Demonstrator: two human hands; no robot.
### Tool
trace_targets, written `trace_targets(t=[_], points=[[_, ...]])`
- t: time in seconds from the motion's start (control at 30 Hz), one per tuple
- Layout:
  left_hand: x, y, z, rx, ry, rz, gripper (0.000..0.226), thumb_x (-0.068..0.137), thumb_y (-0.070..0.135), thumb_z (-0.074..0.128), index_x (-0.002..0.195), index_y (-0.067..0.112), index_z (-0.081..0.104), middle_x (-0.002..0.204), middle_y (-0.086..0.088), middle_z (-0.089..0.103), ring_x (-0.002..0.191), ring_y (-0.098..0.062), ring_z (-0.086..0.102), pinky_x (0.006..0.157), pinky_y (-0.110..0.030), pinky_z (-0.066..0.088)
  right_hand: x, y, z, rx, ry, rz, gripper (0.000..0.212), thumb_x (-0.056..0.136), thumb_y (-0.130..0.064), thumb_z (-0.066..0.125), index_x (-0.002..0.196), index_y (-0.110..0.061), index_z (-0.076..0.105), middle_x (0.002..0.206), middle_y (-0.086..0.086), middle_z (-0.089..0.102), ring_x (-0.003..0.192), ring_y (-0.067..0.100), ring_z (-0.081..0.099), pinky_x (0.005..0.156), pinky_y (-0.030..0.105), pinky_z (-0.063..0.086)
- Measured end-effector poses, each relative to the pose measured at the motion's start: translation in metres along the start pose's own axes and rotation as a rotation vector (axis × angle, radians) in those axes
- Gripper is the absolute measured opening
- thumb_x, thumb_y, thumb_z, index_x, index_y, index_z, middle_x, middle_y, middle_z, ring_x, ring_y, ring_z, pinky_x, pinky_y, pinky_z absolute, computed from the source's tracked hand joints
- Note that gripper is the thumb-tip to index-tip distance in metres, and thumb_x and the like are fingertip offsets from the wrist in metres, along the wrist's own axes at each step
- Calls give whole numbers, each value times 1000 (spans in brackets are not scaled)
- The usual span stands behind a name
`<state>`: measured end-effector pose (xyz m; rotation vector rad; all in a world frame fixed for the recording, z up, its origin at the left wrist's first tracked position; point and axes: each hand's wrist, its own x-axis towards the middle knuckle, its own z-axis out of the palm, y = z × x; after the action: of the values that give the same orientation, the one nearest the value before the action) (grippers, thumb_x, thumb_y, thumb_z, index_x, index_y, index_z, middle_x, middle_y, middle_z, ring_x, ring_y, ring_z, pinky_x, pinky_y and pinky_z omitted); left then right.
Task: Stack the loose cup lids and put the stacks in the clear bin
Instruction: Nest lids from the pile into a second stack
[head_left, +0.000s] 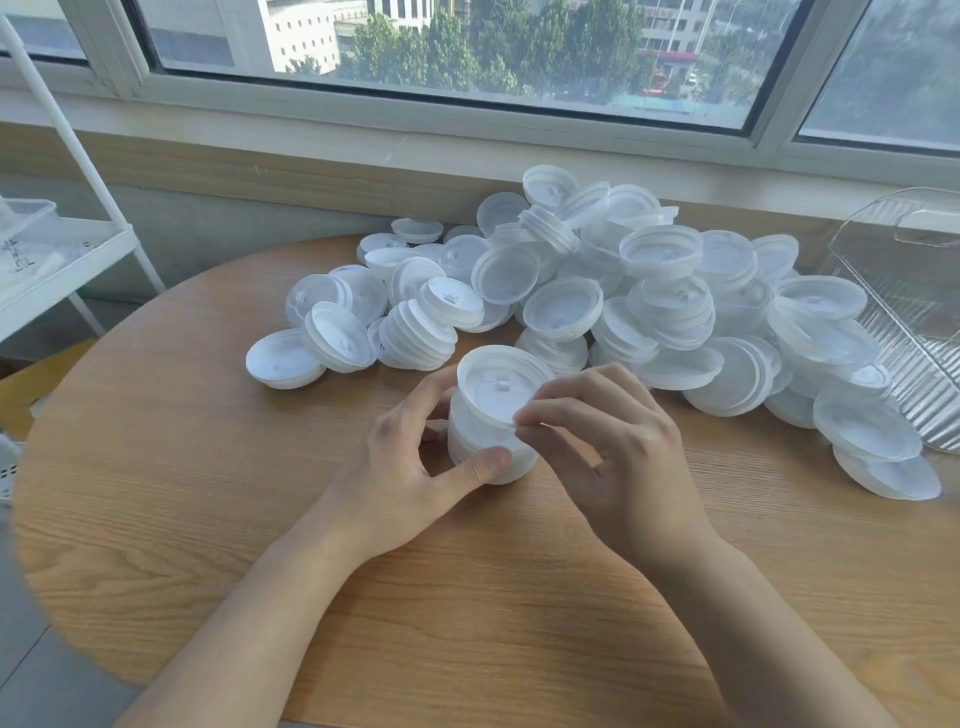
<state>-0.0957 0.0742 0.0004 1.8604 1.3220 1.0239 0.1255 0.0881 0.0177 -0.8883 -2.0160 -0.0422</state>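
A short stack of white translucent cup lids (491, 410) stands on the round wooden table (208, 519) in front of me. My left hand (415, 467) grips the stack from the left, thumb on its lower front and fingers behind. My right hand (608, 441) pinches the near rim of the top lid with thumb and fingertips. A big heap of loose lids (623, 301) spreads across the far half of the table. The clear bin (914, 291), ribbed and see-through, stands at the right edge behind the heap.
A white shelf unit (57, 260) stands off the table to the left. A window sill and wall run right behind the heap. Bare wood lies near me and to the left of the stack.
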Motion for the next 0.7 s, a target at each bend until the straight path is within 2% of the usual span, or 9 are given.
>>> trace_targets(t=[0.07,0.17,0.27,0.33,0.4,0.47,0.53,0.6,0.7], points=[[0,1,0,-9,0,13,75,83,61,75,149,42,46,136,24,63,128,-1,59,104,-26,51,0,0,2,-8,-33,-43,10,100,-19,73,95,-14,79,99,-5,71,90,21,61,80,37,50],[0,2,-1,-16,6,21,77,82,62,74,150,41,46,134,29,62,129,1,57,102,-20,50,-1,1,2,-43,-62,-76,14,103,-21,69,95,-14,78,101,-6,71,89,22,60,78,40,50],[-1,-2,-2,-6,20,-9,89,76,78,72,153,46,41,134,31,61,125,5,59,104,-24,50,-2,0,2,-63,-90,-89,14,103,-23,69,95,-15,78,102,-7,70,91,22,59,78,42,50],[-1,-4,-2,-1,23,-26,93,73,81,71,153,47,40,134,30,62,122,6,60,105,-26,49,-2,-2,1,-41,-101,-61,15,102,-27,68,98,-17,79,106,-7,68,94,20,58,82,41,49],[-2,-5,-2,-2,19,-24,93,73,81,72,154,48,39,133,29,62,122,7,60,104,-22,48,-2,-4,0,2,-106,41,24,103,-35,64,113,-20,78,114,-6,64,101,18,55,92,35,47],[-2,-4,-3,-10,21,-22,94,73,84,69,154,49,37,132,31,62,120,9,60,99,-12,45,-1,-5,0,15,-123,179,39,105,-44,55,133,-22,70,125,-7,58,112,17,53,103,28,41],[-2,-2,-2,-37,29,-34,91,76,82,66,156,48,36,131,31,62,115,9,63,94,-5,43,0,-3,2,10,-165,280,49,106,-50,46,145,-24,61,133,-9,53,122,15,51,109,21,34],[-1,-2,-1,-60,33,-40,86,80,79,62,156,48,37,131,28,63,114,5,65,97,-10,45,-1,-1,5,3,-217,319,53,106,-54,42,149,-25,57,137,-12,50,126,12,48,111,18,31],[-1,-2,-1,-52,25,-33,79,84,77,60,156,48,39,132,28,63,118,4,64,103,-21,48,-4,3,8,-1,-263,328,54,107,-54,40,149,-24,57,138,-13,50,128,9,47,112,25,34]])
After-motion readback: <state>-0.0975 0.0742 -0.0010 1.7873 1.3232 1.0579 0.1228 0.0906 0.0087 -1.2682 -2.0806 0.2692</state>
